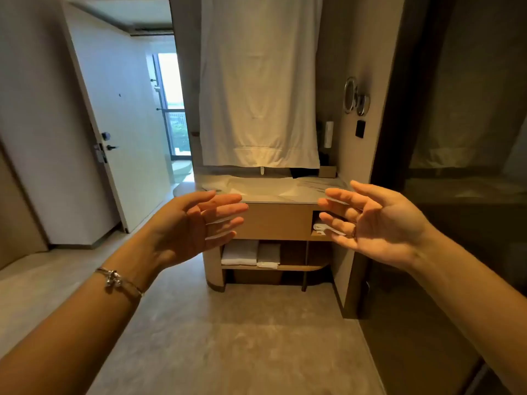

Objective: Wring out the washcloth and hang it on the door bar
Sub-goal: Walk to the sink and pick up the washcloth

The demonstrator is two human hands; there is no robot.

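Left hand [194,223] and right hand [379,220] spread wide, empty, before the worktop [273,192]; one sheet [259,89] hangs above it.

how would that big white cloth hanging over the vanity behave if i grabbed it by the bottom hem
The white cloth would probably be floppy: it hangs in soft folds and creases. It looks light for its size, thin with light glowing on it. It may drag across the countertop, since its hem ends just above it.

Left hand [194,223] and right hand [376,223]: bare, fingers spread, palms facing, well apart, empty. Beyond: tan wooden vanity cabinet [273,220]; large white hanging cloth [259,86]; folded white towels [240,253] on lower shelf; white open door [119,115].
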